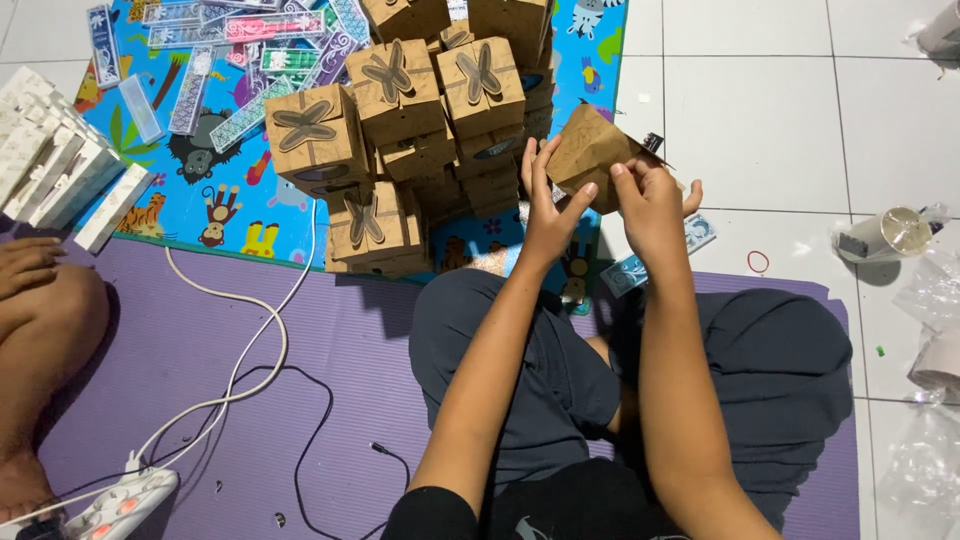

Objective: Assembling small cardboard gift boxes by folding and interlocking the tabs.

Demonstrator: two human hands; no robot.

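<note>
Both hands are raised in front of the person and hold one brown cardboard box piece (588,150), not yet closed, with its corner pointing up. The left hand (548,205) grips it from the left side, fingers stretched upward along the cardboard and the thumb pressing on the front. The right hand (648,195) closes on its right lower edge, fingers curled around the flap – so both hands are closed on the same piece. Just to the left of it, almost touching the left fingers, stands a stack of finished brown boxes (400,130), each with a flower-shaped closure on top; the stack rests partly on a colourful play mat (210,190) with animal pictures. On the far left of this mat lie white folded cartons (50,160), and at the top several long patterned packets (230,30). The person sits cross-legged on a purple mat (300,350), where a white cable (250,350) runs to a white power strip (125,500). Another person's hand (28,262) rests on a knee at the left edge. On the white tile floor to the right there are a red rubber band (758,262) and a tape roll (890,232).
</note>
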